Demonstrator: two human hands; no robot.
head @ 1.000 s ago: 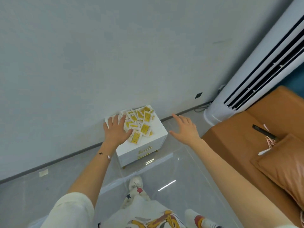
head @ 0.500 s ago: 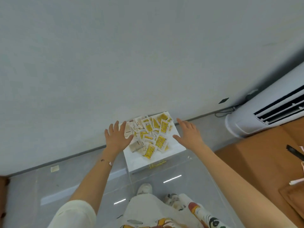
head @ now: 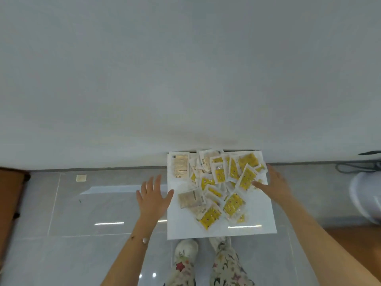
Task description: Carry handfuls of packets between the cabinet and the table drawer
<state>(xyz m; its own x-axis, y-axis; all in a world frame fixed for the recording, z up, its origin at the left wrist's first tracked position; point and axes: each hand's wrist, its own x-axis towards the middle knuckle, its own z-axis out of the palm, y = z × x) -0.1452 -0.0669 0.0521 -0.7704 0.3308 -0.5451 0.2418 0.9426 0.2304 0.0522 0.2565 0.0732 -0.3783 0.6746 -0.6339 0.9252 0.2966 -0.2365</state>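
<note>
Grey glossy floor tiles (head: pixel 86 211) surround a small white square-topped cabinet (head: pixel 257 223) that stands against the pale grey wall (head: pixel 185 69), with a dark skirting strip (head: pixel 99 169) running left and right behind it. On the far half of the cabinet top lies a loose heap of flat yellow-and-white foil sachets (head: pixel 224 182), overlapping one another at all angles, so the heap has no single long axis; it spreads from the far edge by the wall towards the middle of the top. One pale sachet with printed text (head: pixel 179 165) lies at the far left corner with its long side running near to far, and a beige sachet (head: pixel 190 198) lies at the left edge of the heap, long side roughly left to right. The left hand (head: pixel 153 197) hovers just left of the cabinet over the floor, fingers spread and straight, its thumb reaching the cabinet's left edge and holding nothing. The right hand (head: pixel 274 184) lies flat at the right edge of the top, fingers straight, thumb touching the nearest yellow sachets. Near the cabinet, two shoes with patterned trouser legs (head: pixel 224 265) stand on the tiles. A brown wooden piece (head: pixel 10 203) sits at the left border, dark cables (head: pixel 358 167) lie on the floor far right beside a white rounded appliance base (head: pixel 365 195), and a small pale sticker (head: pixel 81 178) marks a far tile.
</note>
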